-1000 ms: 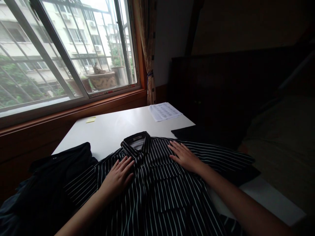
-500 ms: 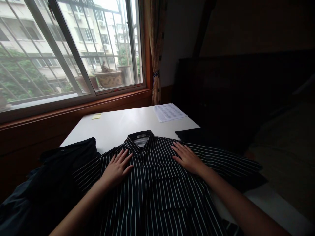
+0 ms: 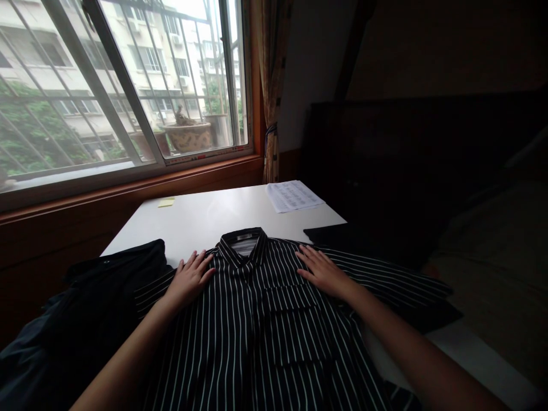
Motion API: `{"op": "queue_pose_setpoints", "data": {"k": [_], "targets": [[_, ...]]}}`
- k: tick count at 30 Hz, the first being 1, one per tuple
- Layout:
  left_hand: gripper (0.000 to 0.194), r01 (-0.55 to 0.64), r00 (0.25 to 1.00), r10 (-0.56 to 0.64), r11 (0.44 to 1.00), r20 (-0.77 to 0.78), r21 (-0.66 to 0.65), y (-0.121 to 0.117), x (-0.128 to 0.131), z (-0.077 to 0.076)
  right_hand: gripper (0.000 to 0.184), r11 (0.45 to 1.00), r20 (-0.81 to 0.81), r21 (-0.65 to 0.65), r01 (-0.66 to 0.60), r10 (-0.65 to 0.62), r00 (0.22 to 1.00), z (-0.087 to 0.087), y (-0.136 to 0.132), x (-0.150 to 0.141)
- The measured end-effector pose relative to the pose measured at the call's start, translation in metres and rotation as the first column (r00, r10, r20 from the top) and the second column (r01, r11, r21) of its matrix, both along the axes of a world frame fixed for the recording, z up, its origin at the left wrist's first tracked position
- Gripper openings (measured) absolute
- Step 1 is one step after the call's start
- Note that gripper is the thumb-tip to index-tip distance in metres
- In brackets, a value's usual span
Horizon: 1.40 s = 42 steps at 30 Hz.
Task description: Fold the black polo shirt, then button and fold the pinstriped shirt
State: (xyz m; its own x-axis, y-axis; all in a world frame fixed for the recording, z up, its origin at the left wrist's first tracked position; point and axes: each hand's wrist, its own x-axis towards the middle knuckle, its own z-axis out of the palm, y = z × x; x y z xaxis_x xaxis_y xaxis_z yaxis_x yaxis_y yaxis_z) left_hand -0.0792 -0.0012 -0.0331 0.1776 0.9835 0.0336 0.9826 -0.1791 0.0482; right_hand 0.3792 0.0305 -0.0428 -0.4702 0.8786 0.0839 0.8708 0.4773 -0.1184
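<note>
A black shirt with white stripes lies spread on the white table, its collar toward the window and its front facing up. My left hand rests flat on the shoulder at the left of the collar, fingers apart. On the opposite shoulder lies my right hand, also flat with fingers spread. The right-hand sleeve stretches out sideways over a dark cloth; part of the left-hand sleeve is hidden behind my left forearm. The shirt's lower end runs out of view.
Dark folded clothes are heaped at the left. Another dark cloth lies at the table's right edge. Printed sheets and a yellow sticky note are at the far end, below the barred window and curtain.
My left hand has slid outward and away from me, from beside the collar to the shoulder. The cloth under it looks smoother. My right hand has hardly moved.
</note>
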Motion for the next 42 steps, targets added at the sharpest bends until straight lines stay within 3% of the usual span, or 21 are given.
{"op": "queue_pose_setpoints", "data": {"k": [10,14,17,20,24,27,31,36,42], "targets": [[0.058,-0.036,0.998,0.037,0.999,-0.057,0.01,0.03,0.001,-0.002,0.067,0.999,0.031,-0.032,0.027,-0.026,0.999,0.006,0.035,-0.011],[0.059,-0.055,0.997,0.056,0.998,-0.054,0.027,0.034,0.004,-0.003,0.063,0.992,0.069,-0.041,0.117,-0.114,0.991,0.016,0.04,-0.024],[0.058,-0.064,0.996,0.066,0.997,-0.052,0.04,0.035,0.006,-0.003,0.058,0.982,0.068,-0.019,0.189,-0.188,0.98,0.025,0.039,-0.05],[0.057,-0.066,0.996,0.068,0.996,-0.051,0.052,0.034,0.008,-0.003,0.056,0.988,0.035,0.012,0.156,-0.157,0.987,0.029,0.032,-0.092],[0.056,-0.059,0.997,0.063,0.995,-0.048,0.078,0.03,0.008,-0.001,0.061,0.995,-0.023,0.016,0.094,-0.093,0.995,0.022,0.017,-0.151],[0.057,-0.055,0.997,0.059,0.994,-0.04,0.099,0.027,0.009,0.001,0.067,0.994,-0.078,0.028,0.103,-0.101,0.992,0.012,0.008,-0.172],[0.058,-0.077,0.996,0.081,0.988,-0.022,0.135,0.023,0.012,0.004,0.068,0.991,-0.162,0.049,0.122,-0.113,0.98,0.002,0.01,-0.161],[0.061,-0.107,0.994,0.11,0.982,-0.011,0.159,0.018,0.013,0.015,0.07,0.992,-0.146,0.029,0.123,-0.117,0.982,0.001,0.018,-0.133],[0.071,-0.026,0.995,0.021,0.998,-0.1,-0.05,0.006,-0.018,0.056,0.069,0.993,-0.135,0.054,0.108,-0.099,0.986,0.001,0.02,-0.123]]}}
